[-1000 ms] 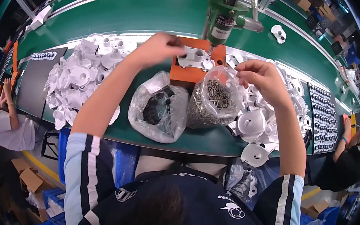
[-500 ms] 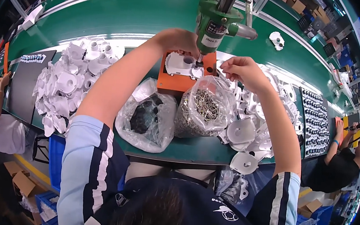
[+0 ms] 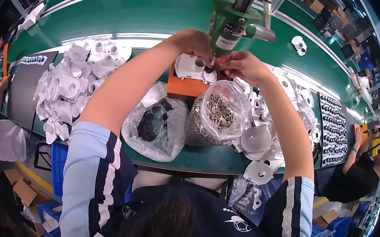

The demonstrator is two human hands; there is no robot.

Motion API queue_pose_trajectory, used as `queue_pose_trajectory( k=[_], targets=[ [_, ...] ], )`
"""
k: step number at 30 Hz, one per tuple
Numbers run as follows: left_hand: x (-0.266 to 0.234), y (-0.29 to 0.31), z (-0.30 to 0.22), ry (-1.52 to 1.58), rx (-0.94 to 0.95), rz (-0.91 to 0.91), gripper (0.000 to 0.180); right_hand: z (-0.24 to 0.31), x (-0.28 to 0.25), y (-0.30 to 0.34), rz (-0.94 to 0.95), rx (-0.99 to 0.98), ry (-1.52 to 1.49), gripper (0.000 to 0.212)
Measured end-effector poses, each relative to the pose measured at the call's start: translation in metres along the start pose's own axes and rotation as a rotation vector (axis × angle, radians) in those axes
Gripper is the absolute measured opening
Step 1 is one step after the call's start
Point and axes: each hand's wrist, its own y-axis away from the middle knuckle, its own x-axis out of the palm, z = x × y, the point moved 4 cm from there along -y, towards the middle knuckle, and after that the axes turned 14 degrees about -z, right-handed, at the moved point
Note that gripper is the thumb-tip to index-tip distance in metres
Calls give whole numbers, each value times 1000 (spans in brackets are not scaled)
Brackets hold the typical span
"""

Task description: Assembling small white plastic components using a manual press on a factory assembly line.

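Observation:
A white plastic housing with a round collar lies on an orange fixture beneath a green press. A small black part sits at the housing's right end, under the press tip. My left hand reaches over the housing's far side, its fingertips mostly hidden beside the press. My right hand is closed in a pinch just right of the press tip; what it pinches is too small to name. Nearer me stand a clear bag of metal pins or screws and a bag of black parts.
White housings are heaped on the left and right. Dark trays with rows of small parts flank them. Another housing lies on the green bench. Co-workers sit at both sides.
My right hand has moved left, from above the right heap to beside the press tip. The left hand stays over the housing's far side.

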Motion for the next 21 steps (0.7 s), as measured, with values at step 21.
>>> queue_pose_trajectory(
  k=[21],
  targets=[
    [54, 113, 13, -273, 472, -779, 42, 5, 22, -14, -13, -51, 303, 10]
  ],
)
